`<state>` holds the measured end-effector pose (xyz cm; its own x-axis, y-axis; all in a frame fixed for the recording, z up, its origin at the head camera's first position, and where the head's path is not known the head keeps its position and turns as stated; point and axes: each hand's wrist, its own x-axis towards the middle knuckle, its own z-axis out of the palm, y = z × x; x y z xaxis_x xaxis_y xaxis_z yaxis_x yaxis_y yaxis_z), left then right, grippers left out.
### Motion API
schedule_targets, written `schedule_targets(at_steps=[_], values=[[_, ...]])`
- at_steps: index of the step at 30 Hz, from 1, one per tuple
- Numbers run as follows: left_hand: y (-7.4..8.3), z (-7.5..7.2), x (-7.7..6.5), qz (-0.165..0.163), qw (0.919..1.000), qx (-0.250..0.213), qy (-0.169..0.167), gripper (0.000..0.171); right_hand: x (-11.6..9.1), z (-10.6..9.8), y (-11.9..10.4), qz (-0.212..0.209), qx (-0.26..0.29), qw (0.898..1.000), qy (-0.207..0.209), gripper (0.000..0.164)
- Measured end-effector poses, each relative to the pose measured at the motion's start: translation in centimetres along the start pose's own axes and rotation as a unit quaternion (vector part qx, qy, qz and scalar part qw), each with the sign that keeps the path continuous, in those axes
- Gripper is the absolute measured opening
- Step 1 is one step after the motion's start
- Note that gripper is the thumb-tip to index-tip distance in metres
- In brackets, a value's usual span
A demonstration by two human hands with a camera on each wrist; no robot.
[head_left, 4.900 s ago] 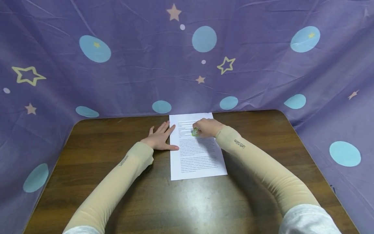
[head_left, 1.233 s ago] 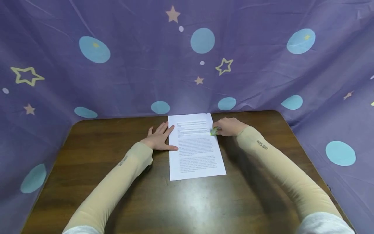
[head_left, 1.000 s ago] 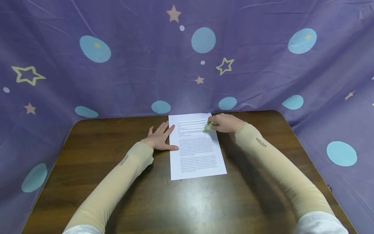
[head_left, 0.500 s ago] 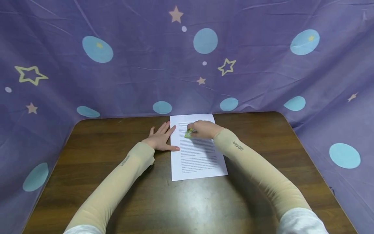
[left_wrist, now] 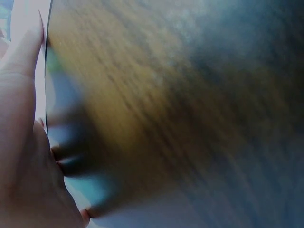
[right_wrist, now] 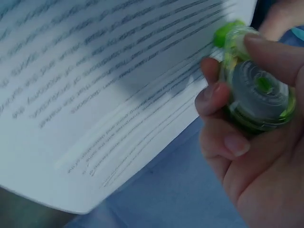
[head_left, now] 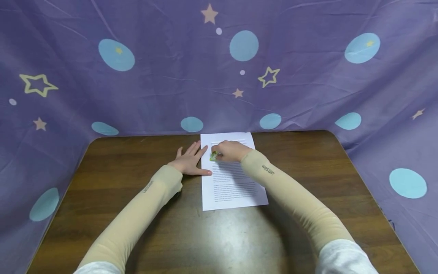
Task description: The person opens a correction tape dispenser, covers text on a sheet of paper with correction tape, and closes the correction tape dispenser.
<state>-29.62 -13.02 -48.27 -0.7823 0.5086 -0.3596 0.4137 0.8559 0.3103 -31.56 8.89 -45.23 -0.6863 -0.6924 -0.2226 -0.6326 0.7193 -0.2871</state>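
Observation:
A printed sheet of paper [head_left: 236, 192] lies on the wooden table, its far edge close to the curtain. My left hand [head_left: 189, 160] is spread flat at the sheet's left edge, its thumb and index finger over the margin. In the right hand [head_left: 232, 151] I grip a green, see-through correction tape [right_wrist: 259, 90], thumb on one side and fingers curled round the other. Its green tip [right_wrist: 228, 32] is at the upper text lines, near the left margin. White bands cross some of the upper lines. The left wrist view shows mostly blurred tabletop beside the hand.
The brown wooden table [head_left: 116, 198] extends around the sheet on both sides and toward me. A purple curtain [head_left: 154, 76] with stars and blue ovals hangs behind it and along both sides.
My right hand has moved with the correction tape from the sheet's right edge leftward across the upper lines to the left margin. The left hand has stayed on the sheet.

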Motion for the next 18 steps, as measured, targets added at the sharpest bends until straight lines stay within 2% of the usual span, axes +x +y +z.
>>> schedule_targets(at_steps=[9,14,18], values=[[-0.1,-0.3,0.1,-0.002,1.0000,0.004,0.000,0.110,0.3,0.2,-0.2,0.018,-0.029,0.999,0.010,0.017],[0.0,-0.2,0.3,-0.005,0.9999,0.008,-0.006,0.111,-0.4,-0.1,0.1,0.027,-0.034,0.999,0.000,0.022],[-0.3,0.1,0.6,-0.008,0.9999,0.005,-0.014,0.115,-1.2,-0.2,0.7,0.037,-0.036,0.999,-0.002,0.020]])
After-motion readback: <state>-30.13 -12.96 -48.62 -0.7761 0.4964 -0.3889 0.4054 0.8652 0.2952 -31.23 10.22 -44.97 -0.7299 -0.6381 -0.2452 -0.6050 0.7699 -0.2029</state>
